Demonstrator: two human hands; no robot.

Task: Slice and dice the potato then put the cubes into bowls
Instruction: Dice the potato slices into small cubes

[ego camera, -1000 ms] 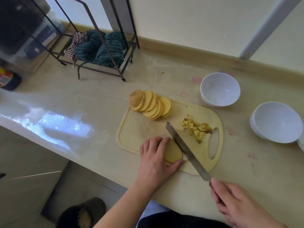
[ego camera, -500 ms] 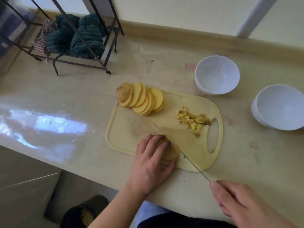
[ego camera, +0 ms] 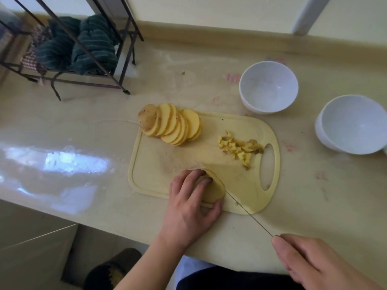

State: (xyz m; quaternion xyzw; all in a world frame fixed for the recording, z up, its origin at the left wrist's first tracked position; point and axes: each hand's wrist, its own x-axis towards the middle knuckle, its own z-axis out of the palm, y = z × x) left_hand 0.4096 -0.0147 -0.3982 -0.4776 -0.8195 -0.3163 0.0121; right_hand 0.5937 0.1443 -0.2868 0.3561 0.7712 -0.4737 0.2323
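- Two hands work at the near edge of the desk [ego camera: 83,126]: the right hand [ego camera: 310,262] has its grip wrapped round the handle of a knife [ego camera: 247,212], whose thin blade runs up and left onto the cutting board [ego camera: 159,155].
- Left hand [ego camera: 188,208] presses down on a potato slice [ego camera: 213,191] at the board's near edge, fingers curled over the top and thumb tucked against the near side; the blade lies right along the slice's right edge.
- Step in hand, as I judge it: cutting this slice into strips ahead of dicing. The next move calls for a straight downward cut just clear of the fingertips, the left hand creeping back with each stroke.
- This slice sits close to the board's near rim, which nearly overhangs the desk edge, so cut pieces could roll off toward the floor.
- Mid-board lies bare, giving room to slide the work inward.
- Diced cubes [ego camera: 238,147] make a small heap by the handle hole on the right.
- Fanned potato slices [ego camera: 171,126], the skin-on end piece leftmost, wait at the far left corner.
- Beyond, two white bowls, the nearer bowl [ego camera: 354,124] far right and the farther bowl [ego camera: 268,86] just past the board, hold nothing yet.
- A wire rack [ego camera: 88,51] with towels stands well apart, far left.
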